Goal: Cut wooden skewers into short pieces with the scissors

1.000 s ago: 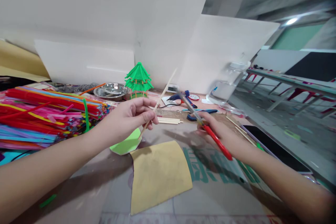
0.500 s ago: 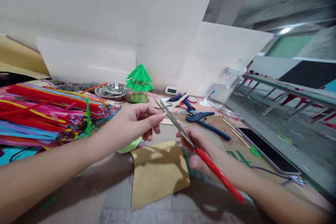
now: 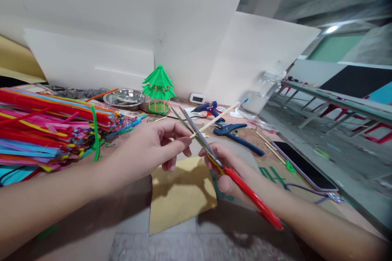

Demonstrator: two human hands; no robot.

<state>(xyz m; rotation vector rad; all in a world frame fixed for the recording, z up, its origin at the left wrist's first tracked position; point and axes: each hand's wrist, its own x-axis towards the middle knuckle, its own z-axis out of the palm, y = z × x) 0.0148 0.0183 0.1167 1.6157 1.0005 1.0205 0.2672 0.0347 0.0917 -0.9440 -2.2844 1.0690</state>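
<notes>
Scissors with red handles sit in your right hand, just right of centre frame, fingers closed around the grips while the blades stand parted in a narrow V. Between those blades lies a thin wooden stick, which your left hand pinches at its lower end between thumb and fingertips, right beside the cut point. It slants up toward the blue glue gun behind it. Such a stick looks light and stiff but brittle; judged from its thinness, it may splinter or fling its free end. Hold it close to the blades, as you do, not at the far tip. Below both hands lies a tan paper sheet; coloured straws are piled at left.
</notes>
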